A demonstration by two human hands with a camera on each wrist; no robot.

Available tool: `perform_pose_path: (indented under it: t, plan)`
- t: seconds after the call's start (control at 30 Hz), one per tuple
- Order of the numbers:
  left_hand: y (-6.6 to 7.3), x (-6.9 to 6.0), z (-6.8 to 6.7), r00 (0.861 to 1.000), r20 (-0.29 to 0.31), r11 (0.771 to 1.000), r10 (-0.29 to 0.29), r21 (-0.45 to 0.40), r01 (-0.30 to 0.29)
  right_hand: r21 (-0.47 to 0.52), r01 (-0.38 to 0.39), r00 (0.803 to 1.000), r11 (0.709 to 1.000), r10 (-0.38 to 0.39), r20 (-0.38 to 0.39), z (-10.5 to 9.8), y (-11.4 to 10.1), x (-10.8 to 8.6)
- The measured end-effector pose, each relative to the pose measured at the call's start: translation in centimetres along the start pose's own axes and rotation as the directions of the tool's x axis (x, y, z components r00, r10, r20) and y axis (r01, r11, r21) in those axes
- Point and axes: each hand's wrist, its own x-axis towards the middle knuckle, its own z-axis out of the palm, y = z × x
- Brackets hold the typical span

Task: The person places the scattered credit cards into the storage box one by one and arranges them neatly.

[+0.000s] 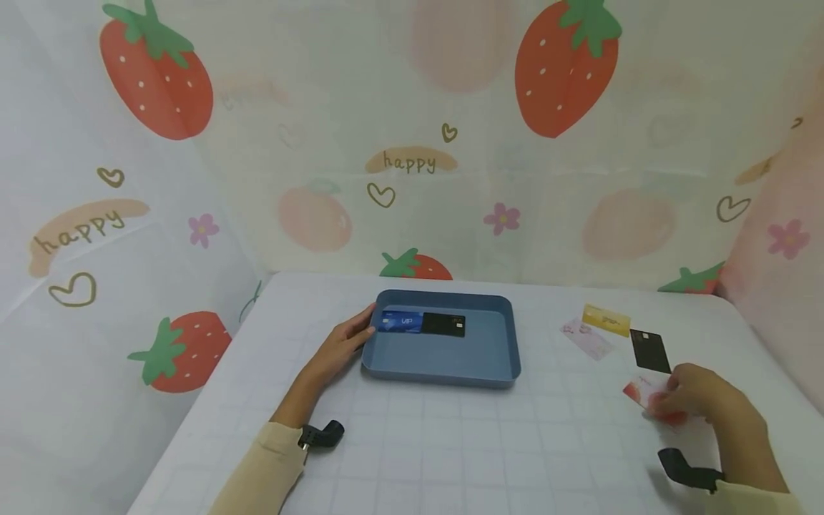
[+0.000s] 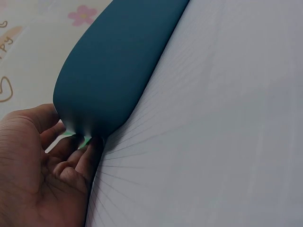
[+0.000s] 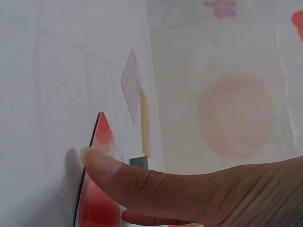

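At the right of the table, my right hand (image 1: 702,393) pinches a red and white card (image 1: 639,390), its thumb on the printed face. In the right wrist view that card (image 3: 102,203) stands tilted, with a shadow beside it. My left hand (image 1: 339,348) grips the left end of a blue-grey tray (image 1: 444,375); in the left wrist view its fingers touch the tray's outer wall (image 2: 109,71). Inside the tray, a blue VIP card (image 1: 403,322) and a black card (image 1: 443,325) lie end to end.
Beyond the right hand lie a black card (image 1: 650,350), a yellow card (image 1: 606,320) and a pale pink card (image 1: 586,339), the yellow one meeting the pink one. White cloth (image 1: 463,443) covers the table. A strawberry-print curtain (image 1: 412,93) rises behind and at both sides.
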Motion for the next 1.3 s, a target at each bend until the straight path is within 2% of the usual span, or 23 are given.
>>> perform_pose_path:
  t: [0.1,0.3,0.6,1.13,1.3]
  plan:
    - [0.6,-0.2,0.1,1.0,0.006,1.0,-0.007,-0.015,0.007,-0.039,0.006,1.0,0.999,-0.006,-0.004,0.2,-0.3,0.0]
    - [2.7,-0.9,0.4,1.0,0.02,1.0,-0.012,0.007,0.012,-0.073,0.034,0.999,0.997,-0.035,-0.007,0.4,-0.9,-0.2]
    - [0.6,-0.4,0.1,1.0,-0.002,1.0,0.003,0.02,-0.003,-0.066,0.035,0.999,0.997,-0.034,0.009,0.4,-1.4,-0.5]
    - [0.3,-0.3,0.2,1.0,-0.003,1.0,0.005,0.002,-0.005,-0.082,0.045,0.999,0.996,-0.045,0.002,0.7,-0.6,0.1]
    - [0.3,-0.3,0.1,1.0,-0.003,1.0,0.01,0.005,-0.01,-0.042,0.021,1.0,0.999,-0.02,0.018,0.8,-0.8,0.0]
